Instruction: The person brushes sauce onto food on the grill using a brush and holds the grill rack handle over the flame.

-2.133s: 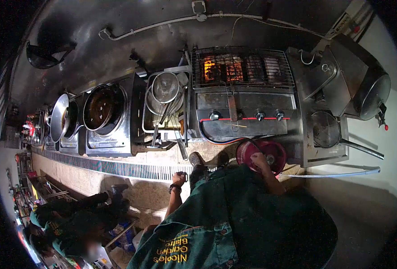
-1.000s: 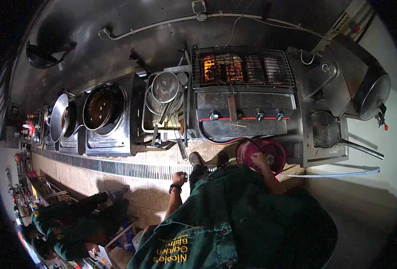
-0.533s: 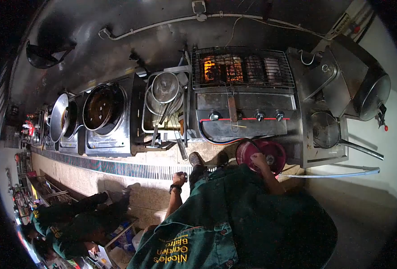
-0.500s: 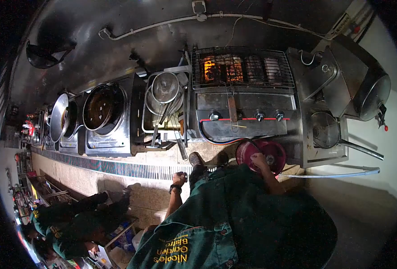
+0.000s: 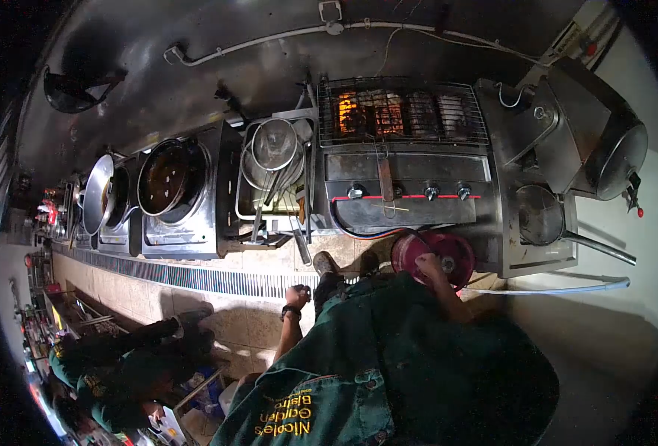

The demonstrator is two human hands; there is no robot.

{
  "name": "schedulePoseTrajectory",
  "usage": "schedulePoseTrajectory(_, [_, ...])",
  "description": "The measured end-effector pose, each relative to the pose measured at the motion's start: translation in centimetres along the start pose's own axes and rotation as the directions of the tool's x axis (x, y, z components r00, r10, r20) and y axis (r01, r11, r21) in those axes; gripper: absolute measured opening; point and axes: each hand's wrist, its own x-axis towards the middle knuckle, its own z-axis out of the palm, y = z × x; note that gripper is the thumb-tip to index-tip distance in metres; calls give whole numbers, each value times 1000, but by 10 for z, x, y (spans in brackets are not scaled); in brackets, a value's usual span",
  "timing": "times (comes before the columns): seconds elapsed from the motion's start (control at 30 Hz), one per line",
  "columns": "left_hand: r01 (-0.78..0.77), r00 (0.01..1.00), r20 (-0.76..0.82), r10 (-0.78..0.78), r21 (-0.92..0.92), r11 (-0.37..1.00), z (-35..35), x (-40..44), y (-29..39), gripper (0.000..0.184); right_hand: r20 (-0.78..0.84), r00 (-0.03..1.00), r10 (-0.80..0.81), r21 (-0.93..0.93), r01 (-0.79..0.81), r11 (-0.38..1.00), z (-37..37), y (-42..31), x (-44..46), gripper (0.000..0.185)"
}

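My left hand (image 5: 297, 296), with a dark watch on the wrist, hangs beside my leg above the floor, its fingers curled in; whether anything is inside cannot be made out. My right hand (image 5: 429, 264) is also curled, in front of a maroon gas cylinder (image 5: 459, 251); I cannot tell whether it touches it. Above the cylinder stands a steel gas grill (image 5: 344, 172) with several knobs along its front. Over its glowing burners lies a wire grill basket (image 5: 422, 136), whose brown handle (image 5: 385, 178) points toward me.
Left of the grill, strainers (image 5: 274, 145) rest over a tray. Farther left are a wok (image 5: 171, 178) and a pale pan (image 5: 97, 195) on stoves. A long-handled strainer (image 5: 541, 215) sits on the right. A floor drain grate (image 5: 195, 279) runs along the stoves. Co-workers (image 5: 121, 379) are at lower left.
Both my hands stay in nearly the same places. The co-workers at lower left have shifted slightly. The grill and basket have not moved.
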Motion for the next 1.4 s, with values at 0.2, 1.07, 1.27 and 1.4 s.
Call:
schedulePoseTrajectory(0.2, [-42,999,-17,42,-9,999,0,13,-20,24,1,999,-39,-35,39,999,1,6,4,22])
schedulePoseTrajectory(1.07, [-53,996,-73,51,-27,998,1,13,-24,24,29,997,72,-18,-72,997,-3,-5,1,25])
schedulePoseTrajectory(1.27, [-70,997,-20,70,42,997,-1,16,-27,26,39,991,129,-135,-123,983,-6,1,16,28])
schedulePoseTrajectory(1.4, [-45,998,-48,49,83,996,0,12,-22,26,-181,975,132,26,-130,991,-31,-42,28,31])
